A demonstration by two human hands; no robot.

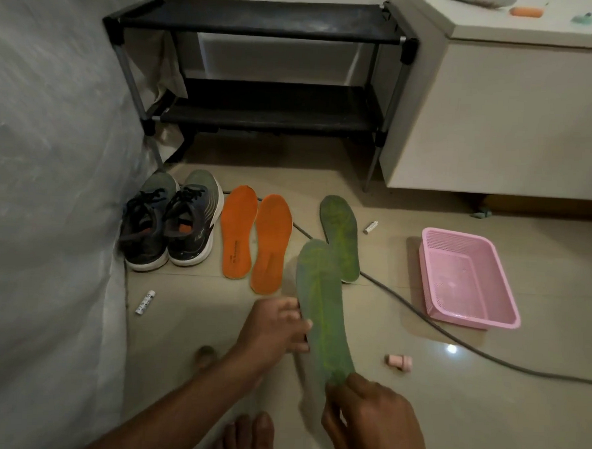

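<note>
A green insole (321, 304) is lifted off the floor between both hands. My left hand (275, 329) pinches its left edge near the middle. My right hand (370, 420) grips its near heel end. A second green insole (341, 240) lies flat on the tiles just behind it. Two orange insoles (256, 239) lie side by side to the left. A pair of dark grey running shoes (171, 224) stands further left, next to the covered furniture.
A pink plastic basket (488, 320) sits on the floor at right. A grey cable (420, 316) runs across the tiles. A black shoe rack (263, 27) stands at the back beside a white cabinet (499, 115). Two white tubes (145, 301) (370, 227) and a pink cap (400, 362) lie loose. My bare foot (246, 434) shows at the bottom.
</note>
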